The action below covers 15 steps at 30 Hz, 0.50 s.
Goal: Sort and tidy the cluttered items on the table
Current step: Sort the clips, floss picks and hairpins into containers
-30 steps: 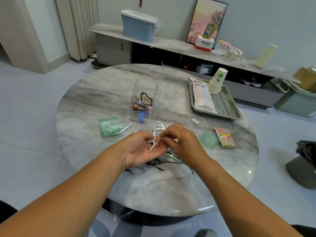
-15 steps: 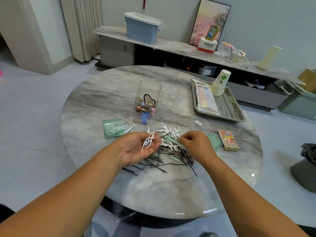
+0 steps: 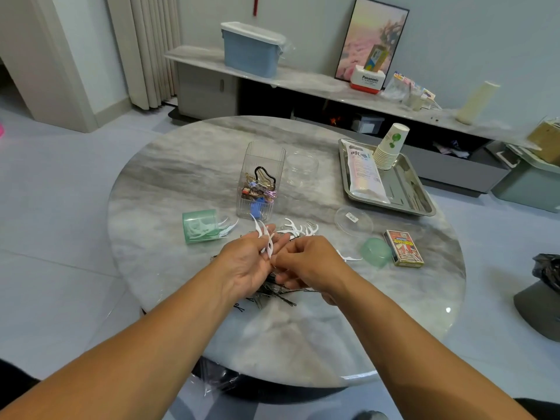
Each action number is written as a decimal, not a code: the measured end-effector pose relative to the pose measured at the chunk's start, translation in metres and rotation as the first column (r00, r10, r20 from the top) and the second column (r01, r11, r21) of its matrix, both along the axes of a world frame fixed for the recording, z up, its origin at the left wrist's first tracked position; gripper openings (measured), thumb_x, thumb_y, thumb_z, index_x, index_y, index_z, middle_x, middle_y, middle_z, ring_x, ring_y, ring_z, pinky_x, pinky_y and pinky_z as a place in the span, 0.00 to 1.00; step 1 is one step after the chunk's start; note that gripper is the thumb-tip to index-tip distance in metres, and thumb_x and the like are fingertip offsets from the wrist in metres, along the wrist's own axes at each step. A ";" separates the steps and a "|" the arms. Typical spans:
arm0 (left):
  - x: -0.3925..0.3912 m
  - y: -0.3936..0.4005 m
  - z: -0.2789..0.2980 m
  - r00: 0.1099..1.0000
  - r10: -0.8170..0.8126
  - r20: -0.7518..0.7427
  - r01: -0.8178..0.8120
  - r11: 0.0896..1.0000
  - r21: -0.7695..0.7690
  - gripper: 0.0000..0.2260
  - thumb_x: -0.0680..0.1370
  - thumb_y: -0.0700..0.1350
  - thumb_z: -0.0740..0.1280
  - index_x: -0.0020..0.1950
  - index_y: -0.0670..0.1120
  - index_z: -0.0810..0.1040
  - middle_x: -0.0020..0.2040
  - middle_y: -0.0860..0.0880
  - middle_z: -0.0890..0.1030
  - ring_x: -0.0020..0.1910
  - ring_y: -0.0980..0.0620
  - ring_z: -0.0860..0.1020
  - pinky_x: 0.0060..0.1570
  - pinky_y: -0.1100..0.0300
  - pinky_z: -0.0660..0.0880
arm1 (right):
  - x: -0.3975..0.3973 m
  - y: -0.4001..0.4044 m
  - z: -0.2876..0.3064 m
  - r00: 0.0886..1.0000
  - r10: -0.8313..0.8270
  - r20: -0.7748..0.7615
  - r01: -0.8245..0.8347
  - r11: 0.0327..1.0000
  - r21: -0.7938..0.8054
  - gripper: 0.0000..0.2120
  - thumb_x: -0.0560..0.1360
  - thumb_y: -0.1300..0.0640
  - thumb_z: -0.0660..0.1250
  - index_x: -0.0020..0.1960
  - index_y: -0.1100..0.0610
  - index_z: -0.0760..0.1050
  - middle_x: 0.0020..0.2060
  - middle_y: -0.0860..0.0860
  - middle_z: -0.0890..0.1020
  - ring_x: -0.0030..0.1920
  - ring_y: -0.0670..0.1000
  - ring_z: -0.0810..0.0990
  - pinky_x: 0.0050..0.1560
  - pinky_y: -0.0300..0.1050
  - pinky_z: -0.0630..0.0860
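Your round marble table [image 3: 169,189] sits by a curtain [image 3: 145,47] and a long shelf [image 3: 303,78]. On it, left to right: green tub [image 3: 198,225] tipped over, your left hand [image 3: 247,265] cupped, holding white floss picks [image 3: 266,237], your right hand [image 3: 309,265] pinching at them over the black hairpins [image 3: 272,295], then a steel tray [image 3: 424,207].

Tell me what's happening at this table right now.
A person is sorting a mixed pile on a round marble table. The left hand holds a few white floss picks; the right hand meets it above a heap of black hairpins. More picks lie in a tipped green container.
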<state>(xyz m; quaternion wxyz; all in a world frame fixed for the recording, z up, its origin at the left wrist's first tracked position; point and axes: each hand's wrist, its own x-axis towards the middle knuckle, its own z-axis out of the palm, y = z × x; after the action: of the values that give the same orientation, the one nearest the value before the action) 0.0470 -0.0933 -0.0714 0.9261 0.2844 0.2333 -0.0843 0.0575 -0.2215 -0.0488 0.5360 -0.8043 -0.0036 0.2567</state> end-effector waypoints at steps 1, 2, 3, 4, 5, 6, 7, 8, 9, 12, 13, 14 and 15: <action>0.001 0.002 0.000 1.000 0.011 -0.006 -0.011 1.000 0.002 0.13 0.84 0.31 0.54 0.65 0.35 0.74 0.53 0.39 0.77 0.52 0.44 0.82 0.41 0.55 0.84 | 0.002 -0.003 0.001 1.000 -0.001 0.019 0.001 1.000 0.005 0.04 0.76 0.64 0.72 0.43 0.64 0.80 0.34 0.57 0.82 0.31 0.50 0.82 0.35 0.43 0.81; 0.001 0.004 0.000 1.000 0.016 -0.010 -0.016 1.000 0.008 0.12 0.84 0.31 0.54 0.64 0.35 0.74 0.50 0.40 0.77 0.50 0.44 0.82 0.38 0.55 0.84 | 0.003 -0.006 0.003 0.999 -0.007 0.041 0.006 1.000 0.015 0.04 0.76 0.65 0.71 0.45 0.66 0.80 0.35 0.58 0.83 0.33 0.51 0.83 0.38 0.46 0.83; 0.002 0.005 0.001 1.000 0.018 -0.009 -0.018 1.000 0.010 0.12 0.85 0.31 0.54 0.64 0.36 0.75 0.49 0.41 0.76 0.50 0.45 0.81 0.37 0.55 0.84 | 0.005 -0.009 0.006 0.998 -0.020 0.058 0.018 0.999 0.031 0.05 0.76 0.65 0.71 0.46 0.67 0.80 0.36 0.58 0.83 0.34 0.52 0.83 0.41 0.49 0.84; 0.003 0.006 0.002 1.000 0.019 -0.007 -0.019 1.000 0.013 0.13 0.85 0.31 0.54 0.64 0.36 0.75 0.50 0.41 0.77 0.51 0.45 0.81 0.37 0.55 0.84 | 0.007 -0.012 0.008 0.998 -0.031 0.060 0.028 0.999 0.047 0.05 0.76 0.64 0.72 0.46 0.66 0.79 0.36 0.59 0.83 0.35 0.53 0.84 0.42 0.51 0.84; 0.003 0.007 0.004 1.000 0.018 -0.003 -0.018 1.000 0.016 0.13 0.85 0.32 0.54 0.64 0.37 0.75 0.51 0.41 0.77 0.52 0.45 0.82 0.38 0.55 0.84 | 0.007 -0.013 0.010 0.999 -0.027 0.046 0.024 0.998 0.054 0.06 0.76 0.62 0.73 0.47 0.66 0.80 0.36 0.58 0.83 0.36 0.54 0.84 0.42 0.50 0.84; 0.003 0.005 0.005 1.000 0.015 0.000 -0.015 1.000 0.016 0.13 0.85 0.32 0.54 0.64 0.37 0.75 0.52 0.41 0.77 0.54 0.45 0.81 0.42 0.54 0.83 | 0.005 -0.012 0.010 1.000 -0.007 0.023 0.006 0.999 0.050 0.08 0.75 0.61 0.75 0.48 0.65 0.80 0.36 0.58 0.83 0.36 0.54 0.84 0.39 0.48 0.84; 0.002 0.003 0.006 1.000 0.016 0.003 -0.016 1.000 0.013 0.13 0.85 0.32 0.54 0.64 0.37 0.75 0.52 0.42 0.78 0.56 0.45 0.81 0.45 0.53 0.81 | 0.002 -0.010 0.009 1.000 0.016 -0.001 -0.016 0.999 0.047 0.09 0.75 0.60 0.76 0.48 0.66 0.81 0.36 0.58 0.82 0.35 0.53 0.83 0.37 0.46 0.84; 0.002 0.000 0.006 1.000 0.022 0.003 -0.022 1.000 0.005 0.13 0.85 0.33 0.54 0.65 0.37 0.74 0.53 0.41 0.78 0.56 0.45 0.81 0.48 0.51 0.80 | -0.001 -0.007 0.006 1.000 0.024 -0.012 -0.023 0.999 0.048 0.10 0.75 0.60 0.76 0.49 0.67 0.80 0.35 0.58 0.82 0.33 0.52 0.83 0.36 0.44 0.83; 0.002 -0.003 0.006 1.000 0.031 -0.001 -0.031 0.999 -0.010 0.13 0.85 0.33 0.54 0.66 0.37 0.73 0.54 0.41 0.78 0.55 0.45 0.81 0.49 0.49 0.79 | -0.003 -0.005 0.002 1.000 0.015 -0.003 -0.015 0.999 0.046 0.09 0.76 0.61 0.75 0.49 0.67 0.80 0.35 0.58 0.82 0.32 0.51 0.82 0.35 0.43 0.82; 0.002 -0.001 0.005 0.999 0.047 -0.021 -0.047 0.998 -0.034 0.12 0.85 0.35 0.55 0.66 0.37 0.74 0.57 0.39 0.77 0.55 0.43 0.81 0.47 0.48 0.79 | 0.002 -0.004 -0.003 0.995 -0.003 0.104 0.004 1.000 -0.005 0.06 0.77 0.63 0.73 0.45 0.66 0.80 0.34 0.58 0.82 0.32 0.51 0.82 0.39 0.47 0.84; 0.002 0.003 0.005 0.999 0.036 -0.029 -0.037 0.999 -0.024 0.11 0.85 0.36 0.56 0.65 0.37 0.75 0.58 0.39 0.77 0.56 0.43 0.81 0.46 0.48 0.79 | 0.008 -0.008 -0.001 0.990 -0.006 0.142 0.010 1.000 -0.026 0.05 0.77 0.63 0.73 0.44 0.64 0.80 0.34 0.58 0.82 0.32 0.51 0.82 0.40 0.48 0.84; 0.002 0.008 0.005 0.999 0.020 -0.037 -0.020 1.000 -0.001 0.11 0.85 0.37 0.58 0.63 0.37 0.76 0.58 0.38 0.77 0.56 0.43 0.81 0.47 0.49 0.80 | 0.013 -0.016 0.003 0.984 -0.007 0.178 0.017 0.999 -0.050 0.05 0.77 0.64 0.73 0.43 0.63 0.80 0.34 0.57 0.81 0.33 0.51 0.82 0.40 0.49 0.83; 0.002 0.013 0.006 0.999 -0.001 -0.041 0.003 0.999 0.037 0.10 0.85 0.38 0.59 0.62 0.36 0.77 0.57 0.39 0.77 0.56 0.43 0.81 0.47 0.50 0.80 | 0.019 -0.024 0.008 0.976 0.005 0.219 0.013 0.996 -0.083 0.04 0.77 0.64 0.73 0.43 0.61 0.80 0.34 0.57 0.82 0.33 0.52 0.82 0.41 0.48 0.83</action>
<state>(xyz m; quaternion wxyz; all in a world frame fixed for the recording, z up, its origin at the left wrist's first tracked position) 0.0489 -0.0800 -0.0651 0.9155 0.3001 0.2533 -0.0867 0.0768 -0.2459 -0.0408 0.4985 -0.8495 -0.0501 0.1653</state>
